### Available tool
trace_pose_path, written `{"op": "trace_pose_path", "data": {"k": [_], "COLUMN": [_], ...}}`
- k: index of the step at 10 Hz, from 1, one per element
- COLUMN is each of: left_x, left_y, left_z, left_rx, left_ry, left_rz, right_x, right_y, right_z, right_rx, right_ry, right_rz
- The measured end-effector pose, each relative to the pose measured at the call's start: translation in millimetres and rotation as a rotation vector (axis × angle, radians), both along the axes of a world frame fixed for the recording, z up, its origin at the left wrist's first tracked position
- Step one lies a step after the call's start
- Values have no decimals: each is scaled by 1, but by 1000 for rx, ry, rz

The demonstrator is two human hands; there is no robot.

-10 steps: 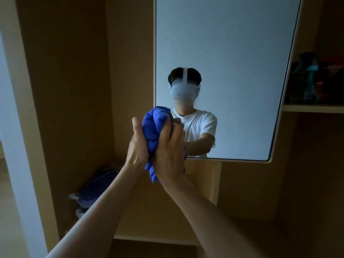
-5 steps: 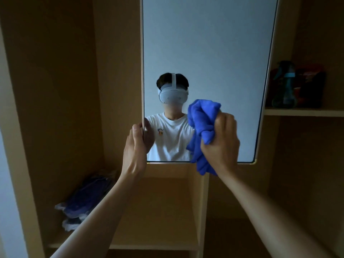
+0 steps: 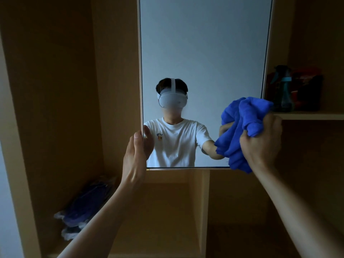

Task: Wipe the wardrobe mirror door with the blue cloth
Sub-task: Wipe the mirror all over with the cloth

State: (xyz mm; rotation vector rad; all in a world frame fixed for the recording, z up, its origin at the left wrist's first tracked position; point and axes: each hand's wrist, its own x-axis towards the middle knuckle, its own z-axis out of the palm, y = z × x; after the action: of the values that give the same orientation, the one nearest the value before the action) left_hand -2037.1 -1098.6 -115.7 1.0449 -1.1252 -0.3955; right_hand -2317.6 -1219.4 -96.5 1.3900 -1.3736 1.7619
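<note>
The wardrobe mirror door (image 3: 204, 53) hangs open in front of me, tall and thin-framed, reflecting a person in a white shirt and headset. My left hand (image 3: 135, 157) grips its lower left edge, thumb on the near side and fingers wrapped behind. A bunched blue cloth (image 3: 240, 131) is held in my right hand (image 3: 262, 142), pressed against the glass at the mirror's lower right corner. Part of the cloth hangs below the mirror's bottom edge.
Wooden wardrobe compartments surround the mirror. A shelf (image 3: 312, 115) on the right carries a teal spray bottle (image 3: 282, 90) and dark red items (image 3: 307, 88). Folded bluish bags (image 3: 83, 207) lie on the lower left shelf. A vertical divider (image 3: 204, 211) stands below the mirror.
My right hand carried the blue cloth from the mirror's lower left across to its lower right corner. My left hand let go of the cloth and took hold of the mirror's left edge.
</note>
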Motion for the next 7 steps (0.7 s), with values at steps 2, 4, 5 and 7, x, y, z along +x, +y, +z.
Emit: {"op": "trace_pose_path", "data": {"k": [2, 4, 5, 7], "left_x": [8, 20, 23, 25], "left_y": [-8, -22, -22, -19], "left_z": [-7, -15, -16, -12], "left_rx": [52, 16, 3, 22], "left_ry": [21, 2, 40, 117], "left_rz": [19, -32, -101, -117], "right_x": [45, 118, 150, 196], "right_y": [38, 44, 45, 58], "right_z": [12, 2, -6, -38], "right_rx": [95, 132, 77, 245], "right_ry": [83, 245, 316, 555], "right_rz": [96, 223, 259, 237]}}
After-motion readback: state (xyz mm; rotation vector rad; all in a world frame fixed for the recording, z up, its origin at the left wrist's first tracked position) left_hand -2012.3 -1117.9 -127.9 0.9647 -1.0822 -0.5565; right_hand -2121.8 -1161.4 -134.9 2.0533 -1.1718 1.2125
